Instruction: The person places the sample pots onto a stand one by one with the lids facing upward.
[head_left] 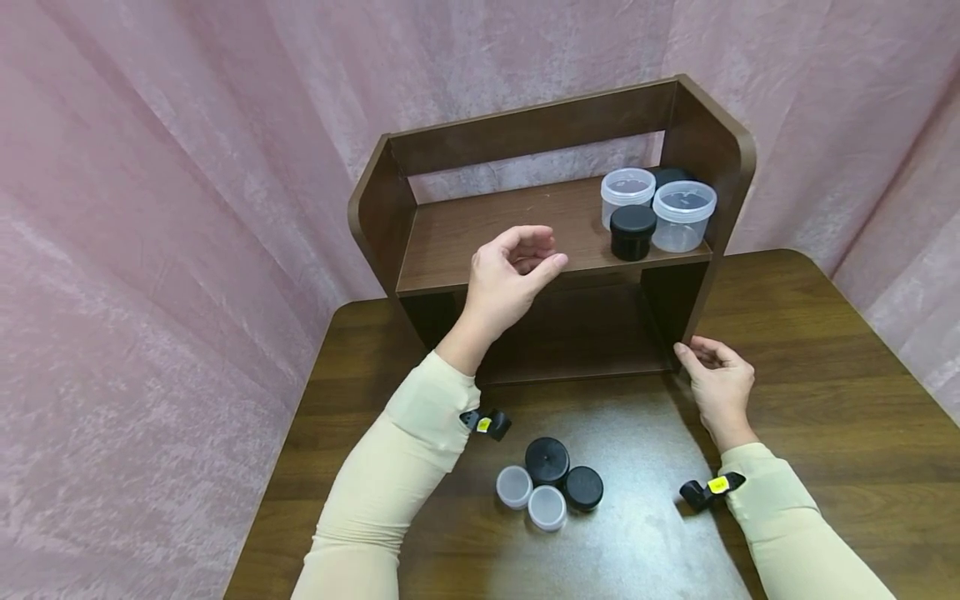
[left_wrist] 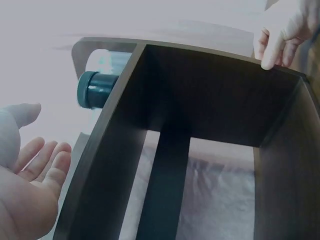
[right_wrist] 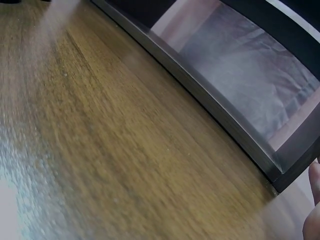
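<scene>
My left hand [head_left: 513,271] hovers in front of the upper board of a brown wooden shelf [head_left: 495,229], fingers loosely curved and nothing between them. In the left wrist view that hand [left_wrist: 35,185] is beside the board's front edge. Low on the shelf's right side panel, my right hand [head_left: 716,379] holds the front edge, thumb on the edge and fingers at the outer face. Nearest the left hand on the upper board is a small black lidded jar [head_left: 632,233]. Behind it stand a clear lidded jar [head_left: 627,196], another clear jar [head_left: 684,218] and a partly hidden black-lidded one [head_left: 671,177].
On the wooden table [head_left: 810,400] in front of the shelf, a larger black-lidded jar [head_left: 547,460], a smaller black one [head_left: 583,488] and two small white-lidded jars [head_left: 547,508] stand in a cluster. A pink curtain [head_left: 225,167] hangs behind.
</scene>
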